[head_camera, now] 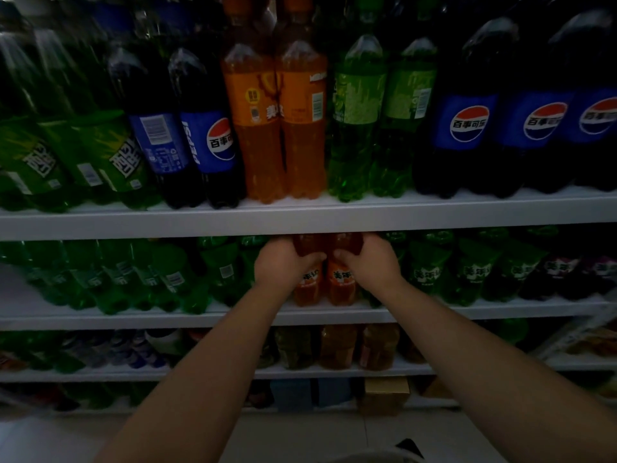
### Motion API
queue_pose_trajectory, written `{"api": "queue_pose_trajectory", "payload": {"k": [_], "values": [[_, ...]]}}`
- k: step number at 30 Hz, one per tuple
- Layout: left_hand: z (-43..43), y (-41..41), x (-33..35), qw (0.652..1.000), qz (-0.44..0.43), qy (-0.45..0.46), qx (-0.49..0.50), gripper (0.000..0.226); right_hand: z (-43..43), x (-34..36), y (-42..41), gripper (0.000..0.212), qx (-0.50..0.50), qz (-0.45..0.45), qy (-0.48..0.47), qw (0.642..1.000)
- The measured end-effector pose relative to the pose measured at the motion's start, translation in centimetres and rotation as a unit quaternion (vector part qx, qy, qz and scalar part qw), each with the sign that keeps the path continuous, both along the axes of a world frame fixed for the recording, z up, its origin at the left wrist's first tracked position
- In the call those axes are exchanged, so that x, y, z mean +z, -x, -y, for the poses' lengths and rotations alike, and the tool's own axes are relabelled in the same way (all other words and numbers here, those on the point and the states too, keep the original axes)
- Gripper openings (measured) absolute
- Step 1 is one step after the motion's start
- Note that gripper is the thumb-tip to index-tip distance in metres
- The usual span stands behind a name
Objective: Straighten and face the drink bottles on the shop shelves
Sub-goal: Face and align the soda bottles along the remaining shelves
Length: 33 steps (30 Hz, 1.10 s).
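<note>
White shop shelves (100, 225) fill the dim frame. On the second shelf (100, 318), just below centre, two small orange bottles stand side by side, labels facing out. The left hand (283, 267) curls round the shoulder of the left orange bottle (307, 289). The right hand (372, 267) grips the right orange bottle (344, 285) the same way. Small green bottles (424, 272) flank them along that row. On the shelf above, two large orange bottles (277, 128) stand between cola bottles (213, 142) and tall green bottles (357, 121).
</note>
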<state>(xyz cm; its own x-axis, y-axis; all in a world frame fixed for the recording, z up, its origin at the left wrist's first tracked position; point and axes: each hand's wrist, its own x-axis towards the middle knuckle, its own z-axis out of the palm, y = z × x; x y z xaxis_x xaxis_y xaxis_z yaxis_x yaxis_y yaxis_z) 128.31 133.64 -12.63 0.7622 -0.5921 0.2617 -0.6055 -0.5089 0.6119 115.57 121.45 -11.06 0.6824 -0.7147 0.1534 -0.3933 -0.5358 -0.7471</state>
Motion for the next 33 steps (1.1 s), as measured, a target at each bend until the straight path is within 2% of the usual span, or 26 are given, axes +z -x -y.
{"api": "queue_pose_trajectory", "payload": {"k": [3, 6, 11, 14, 19, 21, 23, 25, 27, 31, 33], "values": [[0.2, -0.6, 0.3, 0.999, -0.012, -0.047, -0.013, 0.050, 0.1, -0.1, -0.1, 0.027, 0.001, 0.000, -0.001, 1.000], [-0.1, -1.6, 0.7, 0.994, -0.062, -0.073, -0.054, 0.046, 0.2, 0.0, -0.1, 0.026, 0.006, -0.010, -0.014, 1.000], [-0.5, -0.8, 1.5, 0.992, -0.102, -0.043, -0.060, 0.050, -0.7, 0.9, 1.2, 0.039, 0.002, -0.012, 0.016, 1.000], [-2.3, 0.7, 1.7, 0.998, -0.041, -0.038, -0.041, 0.048, -2.4, 1.6, 3.6, 0.043, 0.032, 0.030, 0.102, 0.994], [-6.1, 2.8, 4.3, 0.998, 0.037, -0.033, -0.041, 0.034, -3.9, 8.2, 4.9, 0.027, 0.058, 0.144, 0.202, 0.967], [-6.6, 3.1, 7.3, 0.996, 0.071, 0.047, -0.001, 0.022, -4.3, 12.9, 4.1, 0.030, 0.088, 0.192, 0.230, 0.950], [-6.4, 3.2, 10.5, 0.984, 0.106, 0.133, 0.046, 0.022, -4.7, 17.7, 2.8, 0.038, 0.121, 0.211, 0.250, 0.937], [-5.7, 3.0, 12.9, 0.966, 0.152, 0.191, 0.090, 0.029, -4.8, 21.7, 1.1, 0.045, 0.120, 0.206, 0.297, 0.925], [-4.9, 2.7, 14.2, 0.953, 0.183, 0.209, 0.124, 0.037, -4.9, 24.6, -0.6, 0.048, 0.105, 0.174, 0.319, 0.926], [-3.9, 2.5, 14.9, 0.938, 0.246, 0.187, 0.158, 0.052, -5.3, 27.6, -3.0, 0.021, 0.107, 0.093, 0.219, 0.965], [-3.5, 2.3, 14.9, 0.930, 0.283, 0.161, 0.172, 0.057, -5.4, 28.4, -3.8, 0.020, 0.099, 0.064, 0.179, 0.977]]}}
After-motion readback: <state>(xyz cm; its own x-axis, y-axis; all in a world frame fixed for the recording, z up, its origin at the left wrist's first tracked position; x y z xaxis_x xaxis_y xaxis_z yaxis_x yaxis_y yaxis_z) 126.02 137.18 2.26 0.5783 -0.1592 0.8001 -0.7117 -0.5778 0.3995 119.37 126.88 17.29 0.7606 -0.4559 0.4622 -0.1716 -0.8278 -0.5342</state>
